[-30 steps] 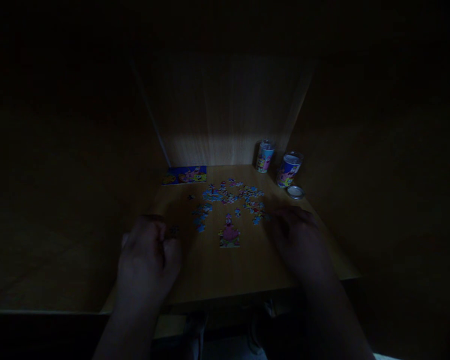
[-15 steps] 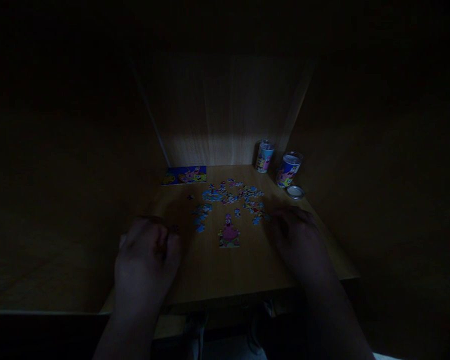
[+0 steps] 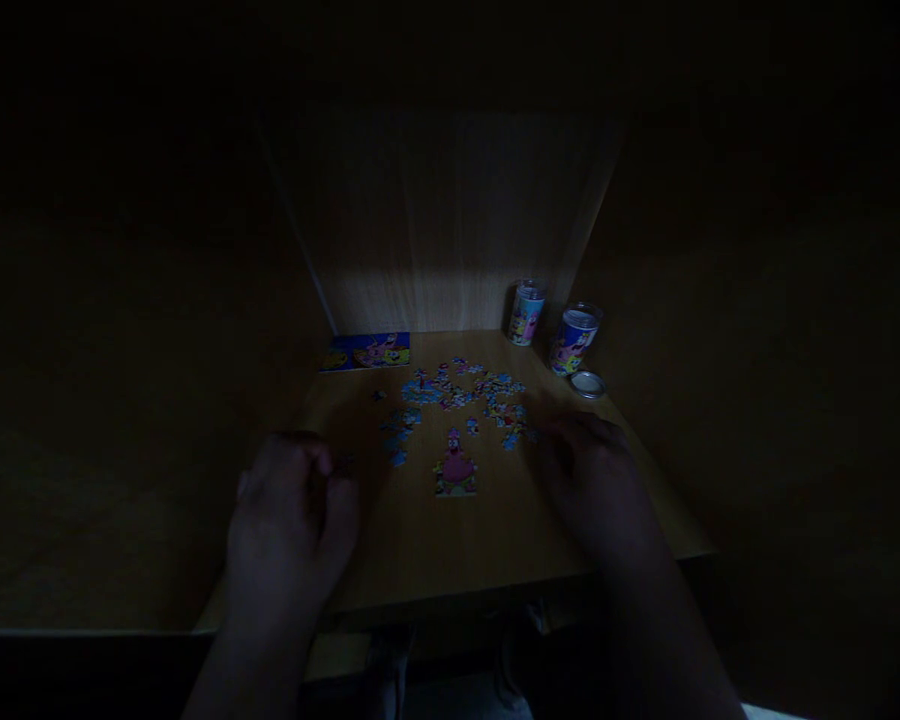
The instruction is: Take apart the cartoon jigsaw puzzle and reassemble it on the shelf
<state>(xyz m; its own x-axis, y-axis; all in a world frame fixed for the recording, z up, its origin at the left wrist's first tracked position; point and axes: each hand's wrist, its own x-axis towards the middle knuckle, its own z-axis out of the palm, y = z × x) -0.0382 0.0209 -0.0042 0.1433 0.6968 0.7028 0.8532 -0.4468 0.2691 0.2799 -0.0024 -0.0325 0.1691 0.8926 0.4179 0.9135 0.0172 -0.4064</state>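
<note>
In dim light, my left hand (image 3: 289,525) hovers over or rests on the left side of the wooden desktop, fingers curled in, with a small gap between thumb and index finger. Whether it holds anything is hidden. My right hand (image 3: 596,485) lies right of the loose puzzle pieces (image 3: 504,412), its fingers bent and mostly hidden in shadow; the fingertips are close to the outermost pieces. Between the hands is a joined section of jigsaw puzzle (image 3: 456,472) with a pink cartoon figure. More blue pieces (image 3: 400,430) lie left of it.
A blue picture card (image 3: 367,352) lies at the back left. Two cartoon-printed cans (image 3: 526,318) with clear tops stand at the back right, with a round lid (image 3: 588,384) beside the nearer one. Wooden panels (image 3: 450,240) enclose the desktop (image 3: 450,560) behind and at both sides.
My left index finger has lifted slightly, widening the gap to the thumb. My right hand stays almost still. The whole view has shifted very slightly; the puzzle pieces look unchanged.
</note>
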